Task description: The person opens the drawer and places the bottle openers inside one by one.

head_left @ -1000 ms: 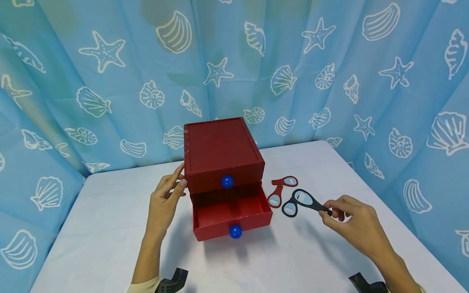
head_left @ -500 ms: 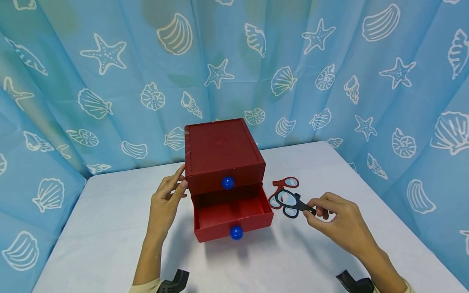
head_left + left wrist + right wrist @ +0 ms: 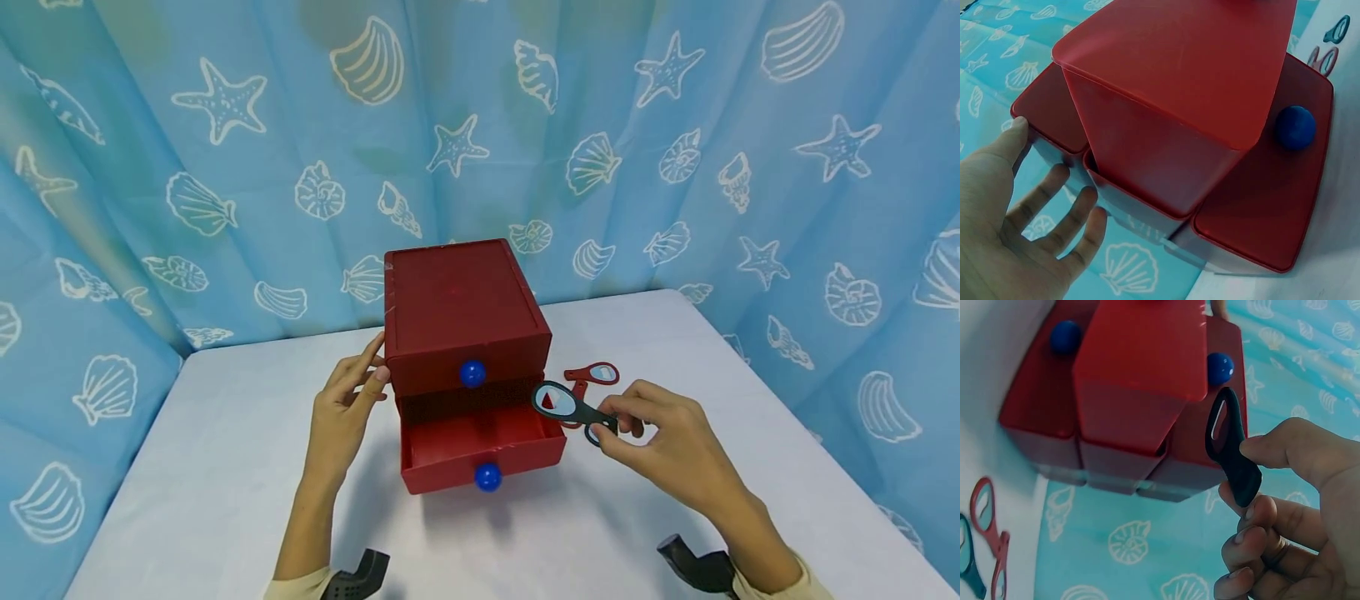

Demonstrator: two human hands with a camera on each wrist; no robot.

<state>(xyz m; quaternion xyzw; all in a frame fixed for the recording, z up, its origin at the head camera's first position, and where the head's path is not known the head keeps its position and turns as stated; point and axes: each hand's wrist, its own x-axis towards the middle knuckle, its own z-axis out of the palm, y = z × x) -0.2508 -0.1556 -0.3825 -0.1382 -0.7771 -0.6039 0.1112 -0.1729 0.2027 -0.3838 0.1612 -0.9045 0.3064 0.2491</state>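
Note:
My right hand pinches a black bottle opener by its handle, thumb against the fingers. The opener's oval head overlaps the right edge of the pulled-out drawer in the head view. In the right wrist view the same opener shows edge-on in front of the cabinet. My left hand rests at the left side of the red cabinet, thumb near its front edge, fingers extended. The left wrist view shows the thumb of my left hand touching a cabinet edge. The drawer's visible floor is bare.
Two red bottle openers, one farther back, the other partly hidden, lie right of the cabinet with another black opener. A lower drawer front with a blue knob shows under the pulled-out drawer. A shell-patterned curtain hangs behind.
My right hand has moved left with the black opener, from over the table to the drawer's right edge. My left hand stays at the cabinet's side. The view has shifted slightly.

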